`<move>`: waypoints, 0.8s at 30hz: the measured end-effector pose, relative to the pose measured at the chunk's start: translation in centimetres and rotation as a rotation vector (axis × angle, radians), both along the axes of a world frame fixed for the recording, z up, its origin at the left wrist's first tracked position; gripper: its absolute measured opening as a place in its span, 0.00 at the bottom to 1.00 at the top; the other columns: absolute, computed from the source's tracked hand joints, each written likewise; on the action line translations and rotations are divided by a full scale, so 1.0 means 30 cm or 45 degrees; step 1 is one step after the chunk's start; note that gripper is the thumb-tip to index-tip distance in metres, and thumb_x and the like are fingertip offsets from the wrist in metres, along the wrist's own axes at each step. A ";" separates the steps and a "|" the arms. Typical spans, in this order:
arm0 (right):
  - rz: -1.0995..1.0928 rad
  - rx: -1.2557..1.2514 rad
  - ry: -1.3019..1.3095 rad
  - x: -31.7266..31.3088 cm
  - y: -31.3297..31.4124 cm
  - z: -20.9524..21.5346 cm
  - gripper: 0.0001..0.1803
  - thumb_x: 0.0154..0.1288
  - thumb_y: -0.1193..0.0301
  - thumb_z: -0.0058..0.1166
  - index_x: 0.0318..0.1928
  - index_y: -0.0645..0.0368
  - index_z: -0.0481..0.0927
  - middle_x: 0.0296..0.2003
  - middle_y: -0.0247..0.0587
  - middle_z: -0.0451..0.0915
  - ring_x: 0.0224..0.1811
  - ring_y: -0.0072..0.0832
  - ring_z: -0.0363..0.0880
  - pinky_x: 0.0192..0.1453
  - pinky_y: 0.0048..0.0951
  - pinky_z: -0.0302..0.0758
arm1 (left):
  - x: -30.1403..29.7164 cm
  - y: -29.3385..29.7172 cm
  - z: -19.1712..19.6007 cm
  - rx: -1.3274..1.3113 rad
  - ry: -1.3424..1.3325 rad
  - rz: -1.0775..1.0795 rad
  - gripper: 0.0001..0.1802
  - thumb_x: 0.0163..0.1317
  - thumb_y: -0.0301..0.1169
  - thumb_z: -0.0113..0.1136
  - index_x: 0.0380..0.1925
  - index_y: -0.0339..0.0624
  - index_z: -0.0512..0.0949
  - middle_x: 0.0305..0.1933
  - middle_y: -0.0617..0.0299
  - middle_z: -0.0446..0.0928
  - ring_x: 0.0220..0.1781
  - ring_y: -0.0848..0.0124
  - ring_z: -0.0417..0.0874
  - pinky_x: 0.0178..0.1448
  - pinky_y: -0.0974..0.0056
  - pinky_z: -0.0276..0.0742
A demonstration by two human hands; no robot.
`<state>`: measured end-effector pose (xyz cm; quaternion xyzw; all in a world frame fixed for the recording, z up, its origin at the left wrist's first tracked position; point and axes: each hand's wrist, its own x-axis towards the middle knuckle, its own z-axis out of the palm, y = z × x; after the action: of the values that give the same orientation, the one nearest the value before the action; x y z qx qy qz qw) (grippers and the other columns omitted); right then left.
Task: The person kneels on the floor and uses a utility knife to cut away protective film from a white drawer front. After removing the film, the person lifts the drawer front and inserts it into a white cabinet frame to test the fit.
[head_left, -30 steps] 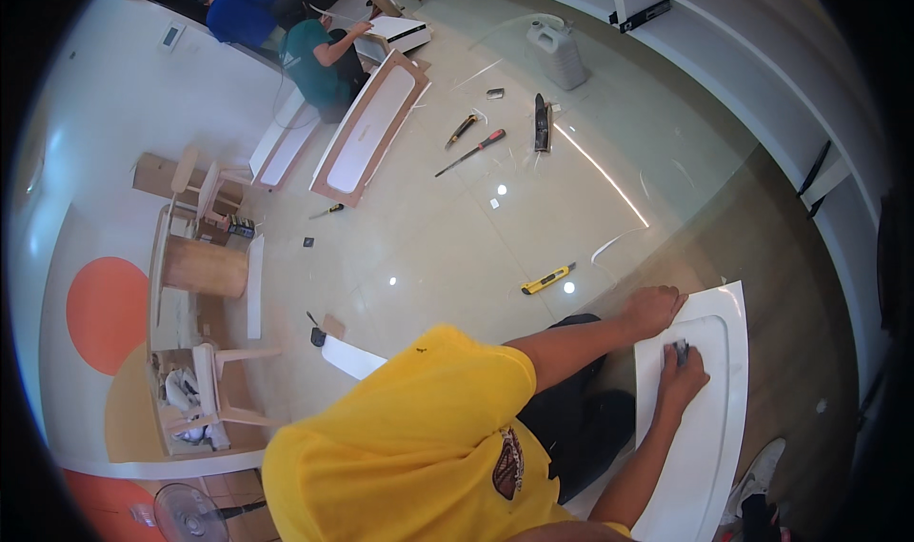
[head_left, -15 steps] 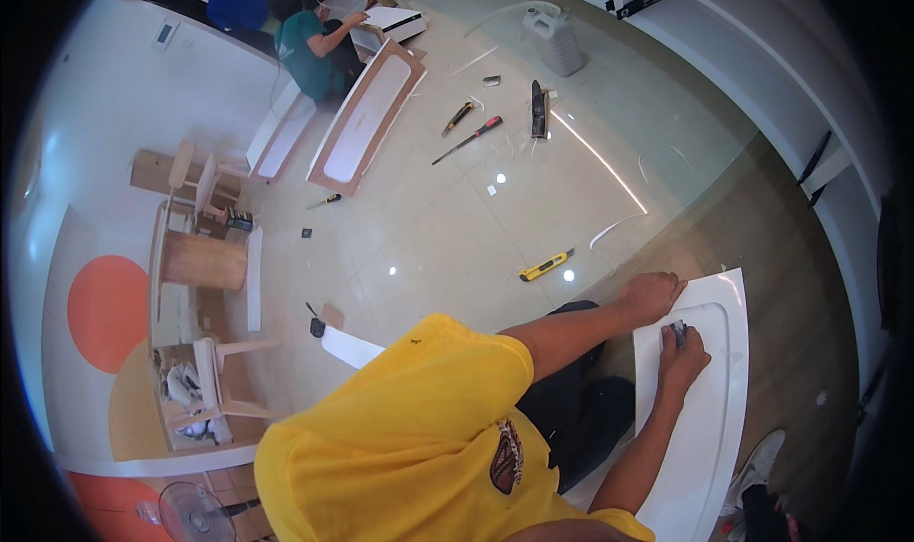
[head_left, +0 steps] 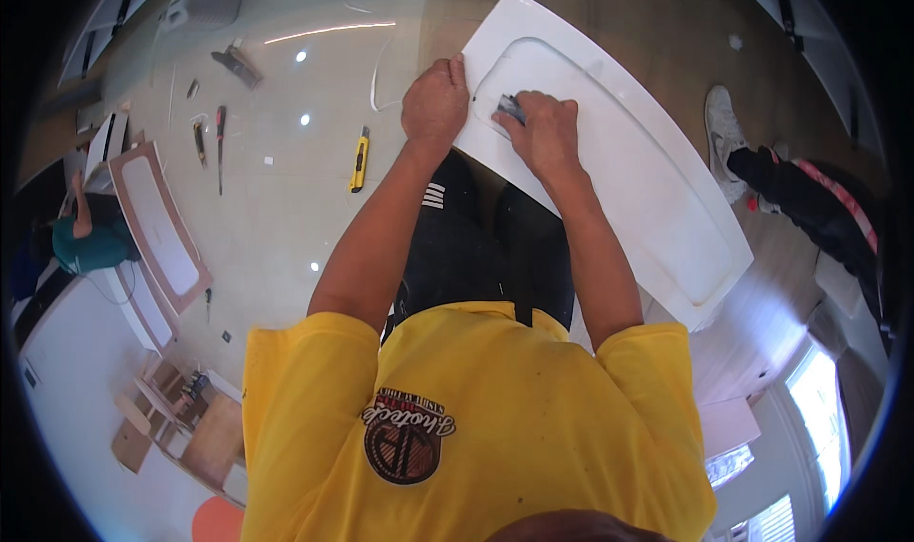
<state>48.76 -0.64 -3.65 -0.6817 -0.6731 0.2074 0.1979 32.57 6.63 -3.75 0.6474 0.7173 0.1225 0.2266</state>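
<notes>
A long white panel point(head_left: 609, 161) with a curved edge and a recessed, rounded-corner field lies slantwise in front of me, partly over my legs. My left hand point(head_left: 435, 104) is closed on its left edge near the far end, thumb along the rim. Inside the recess, near the same end, my right hand point(head_left: 546, 133) pinches a small dark grey pad point(head_left: 511, 110) and presses it against the white surface. The pad's exact kind is hard to make out, since fingers cover part of it.
On the tiled floor to the left lie a yellow utility knife point(head_left: 360, 159), a screwdriver point(head_left: 221, 147), another knife point(head_left: 199, 142) and a hand plane point(head_left: 236, 66). A person point(head_left: 90, 237) works beside a brown-framed panel point(head_left: 160, 218). Someone's shoe point(head_left: 725, 133) stands close to my panel's right side.
My view has swung to the right, so the panel now appears in the upper middle. My left hand still holds the edge, and the pad remains in my right hand on the recess.
</notes>
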 end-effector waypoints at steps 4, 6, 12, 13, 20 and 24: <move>-0.011 -0.122 -0.068 0.035 -0.063 0.087 0.16 0.60 0.59 0.69 0.34 0.59 0.84 0.33 0.45 0.84 0.39 0.44 0.81 0.48 0.43 0.65 | 0.000 0.007 0.041 -0.035 -0.013 0.000 0.27 0.78 0.48 0.42 0.35 0.39 0.82 0.37 0.40 0.84 0.41 0.41 0.86 0.48 0.42 0.80; -0.036 -0.221 -0.104 0.028 -0.050 0.088 0.16 0.59 0.59 0.69 0.35 0.59 0.84 0.33 0.44 0.84 0.39 0.42 0.82 0.49 0.43 0.65 | 0.000 0.008 0.042 -0.050 -0.004 -0.015 0.27 0.78 0.48 0.42 0.36 0.39 0.82 0.37 0.41 0.84 0.41 0.40 0.85 0.47 0.42 0.80; 0.057 -0.019 0.023 -0.022 0.026 0.061 0.16 0.60 0.59 0.69 0.34 0.59 0.83 0.32 0.44 0.84 0.38 0.42 0.81 0.49 0.42 0.64 | 0.004 0.004 0.039 -0.028 -0.022 0.020 0.28 0.78 0.49 0.41 0.36 0.37 0.82 0.37 0.40 0.84 0.42 0.40 0.85 0.48 0.42 0.79; 0.097 0.051 0.050 -0.011 0.013 0.068 0.16 0.60 0.59 0.69 0.33 0.59 0.83 0.32 0.44 0.84 0.38 0.42 0.81 0.49 0.42 0.64 | 0.002 0.004 0.040 -0.039 -0.022 0.014 0.28 0.78 0.49 0.42 0.35 0.37 0.82 0.36 0.40 0.84 0.41 0.40 0.85 0.48 0.42 0.79; 0.055 -0.028 0.035 -0.015 0.000 0.063 0.17 0.61 0.59 0.68 0.33 0.60 0.83 0.31 0.45 0.83 0.36 0.42 0.80 0.48 0.42 0.63 | -0.003 0.004 0.029 -0.038 -0.015 -0.013 0.28 0.78 0.49 0.42 0.35 0.38 0.82 0.36 0.40 0.84 0.40 0.40 0.85 0.47 0.42 0.80; 0.052 0.010 0.048 -0.041 0.013 0.053 0.16 0.61 0.59 0.68 0.32 0.60 0.83 0.30 0.44 0.83 0.35 0.42 0.80 0.47 0.42 0.63 | -0.002 0.003 0.030 -0.056 -0.016 0.005 0.28 0.78 0.48 0.41 0.34 0.38 0.82 0.36 0.39 0.84 0.40 0.40 0.85 0.47 0.43 0.80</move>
<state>47.54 -0.25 -2.05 -0.6630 -0.6839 0.2216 0.2087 32.51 6.71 -2.85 0.6400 0.7197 0.1114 0.2450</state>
